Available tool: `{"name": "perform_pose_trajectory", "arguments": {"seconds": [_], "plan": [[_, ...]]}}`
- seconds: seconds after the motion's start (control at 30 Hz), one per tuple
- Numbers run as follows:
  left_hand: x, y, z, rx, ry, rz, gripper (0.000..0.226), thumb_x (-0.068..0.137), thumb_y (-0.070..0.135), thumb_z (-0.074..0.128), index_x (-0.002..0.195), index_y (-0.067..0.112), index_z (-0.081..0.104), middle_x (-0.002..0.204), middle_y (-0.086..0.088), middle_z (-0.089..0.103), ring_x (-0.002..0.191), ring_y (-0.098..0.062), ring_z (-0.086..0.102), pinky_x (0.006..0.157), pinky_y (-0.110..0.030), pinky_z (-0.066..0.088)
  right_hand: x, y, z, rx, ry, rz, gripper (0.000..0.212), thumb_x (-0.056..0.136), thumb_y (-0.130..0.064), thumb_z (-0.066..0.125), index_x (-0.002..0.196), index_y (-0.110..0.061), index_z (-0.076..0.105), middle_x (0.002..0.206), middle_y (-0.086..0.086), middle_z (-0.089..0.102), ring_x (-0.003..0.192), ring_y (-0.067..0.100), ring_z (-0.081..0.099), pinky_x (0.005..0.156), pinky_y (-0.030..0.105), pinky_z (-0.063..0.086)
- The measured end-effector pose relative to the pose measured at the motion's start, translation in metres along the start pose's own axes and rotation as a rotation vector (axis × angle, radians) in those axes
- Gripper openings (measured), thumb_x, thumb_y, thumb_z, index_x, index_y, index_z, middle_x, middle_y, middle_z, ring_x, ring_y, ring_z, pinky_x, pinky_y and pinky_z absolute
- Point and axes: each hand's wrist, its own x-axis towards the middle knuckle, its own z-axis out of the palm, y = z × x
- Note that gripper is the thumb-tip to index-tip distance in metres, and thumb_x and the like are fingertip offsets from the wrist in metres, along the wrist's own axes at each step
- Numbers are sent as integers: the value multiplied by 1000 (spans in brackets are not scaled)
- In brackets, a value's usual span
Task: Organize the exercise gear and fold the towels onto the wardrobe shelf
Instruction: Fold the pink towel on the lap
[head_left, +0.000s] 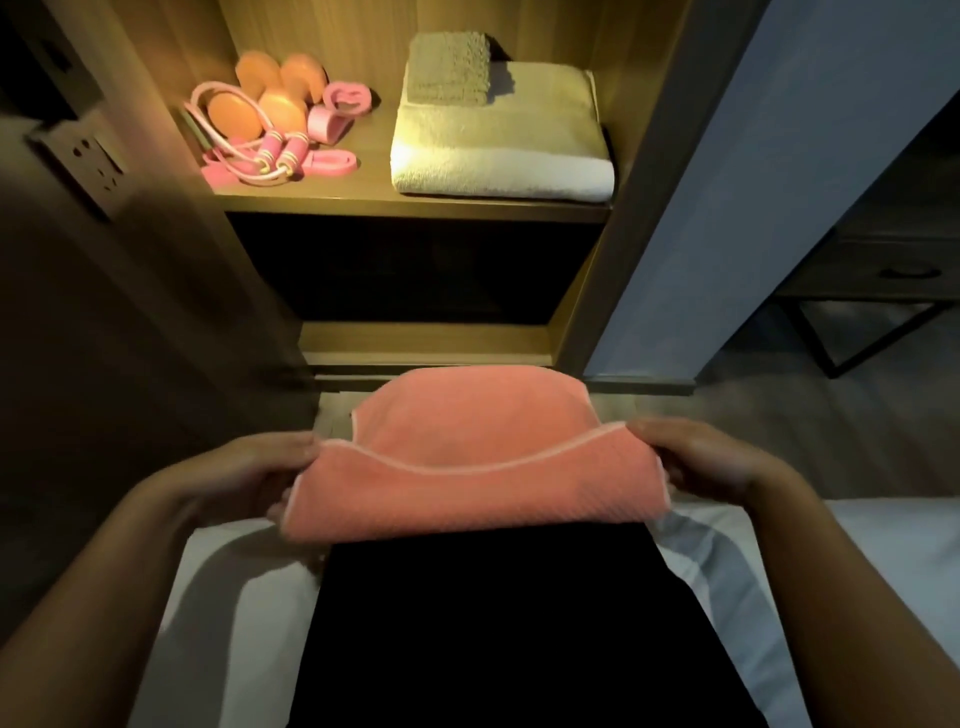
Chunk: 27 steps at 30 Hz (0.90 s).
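Pink towel: folded, held over your lap. Your left hand grips its left edge, your right hand its right. Shelf beyond: white towel under grey towel; dumbbells and jump rope at left.

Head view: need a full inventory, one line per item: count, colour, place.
pink towel: 1, salmon pink with pale trim, partly folded, held in front of the wardrobe
white towel: 1, white, folded, right side of shelf
small towel: 1, grey-beige, folded, on the white towel, at the back
dumbbells: 2, orange, left rear of shelf
jump rope: 1, pink, left front of shelf
bands: at least 2, pink, beside the dumbbells
shelf: 1, wood, lit
wall socket: 1, grey, left wall
bed: 1, white sheet, bottom of view
side table: 1, dark, far right
left hand: grips the pink towel's left edge
right hand: grips its right edge
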Motion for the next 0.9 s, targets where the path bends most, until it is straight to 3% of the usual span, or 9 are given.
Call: {"name": "perform_pose_trajectory", "arguments": {"seconds": [0.03,0.1,0.17,0.27,0.4,0.6,0.7,0.77,0.9], "plan": [[-4,-6,-2,5,-54,-29,31,79,31,71,101,10,69,76,-8,52,60,-18,45,49,-25,39,-6,6,-3,29,-52,34,34,85,-38,58,99,-9,71,62,7,55,53,13,51,50,24,44],[-3,-14,-6,-29,-53,-23,38,77,33,74,107,11,71,82,-7,58,64,-18,51,51,-26,43,-8,13,-8,61,-65,40,45,84,-38,59,114,-7,69,90,15,69,78,26,62,73,35,51],[6,-15,-4,-101,68,11,36,83,29,67,111,6,64,90,-12,53,72,-23,47,59,-32,38,-1,14,-9,93,17,-3,51,86,-38,58,123,-3,63,110,18,60,96,33,50,87,44,38],[23,-9,8,-34,272,57,19,94,28,52,96,10,56,84,-11,50,73,-23,45,63,-34,35,16,7,3,36,135,-106,34,99,-33,47,114,-10,67,108,19,59,95,30,51,85,44,40],[49,-2,23,145,555,125,30,103,33,41,103,8,57,94,-10,60,81,-25,54,67,-35,42,38,-2,17,-181,332,-226,31,102,-35,41,89,-16,62,87,4,58,77,18,50,64,31,39],[89,-6,33,227,791,62,26,102,32,38,109,11,52,103,-9,55,94,-26,54,78,-40,45,72,0,32,-368,531,-242,29,103,-35,33,106,-17,56,95,-5,56,86,6,51,64,25,37],[98,-12,31,230,832,66,23,103,32,38,106,13,50,101,-7,55,85,-20,52,69,-35,42,82,1,32,-396,563,-234,28,103,-36,33,107,-18,54,93,-6,55,83,3,50,61,23,35],[100,-11,28,250,840,90,22,102,33,38,105,15,51,100,-6,55,83,-18,52,66,-33,42,86,-2,30,-404,560,-234,30,103,-37,34,108,-17,55,94,-5,57,84,5,52,64,24,38],[98,26,19,308,884,264,21,100,30,42,107,14,54,99,-3,57,86,-18,53,67,-32,42,91,-39,17,-415,613,-320,33,102,-34,39,107,-8,59,102,5,60,95,21,56,83,40,46]]}}
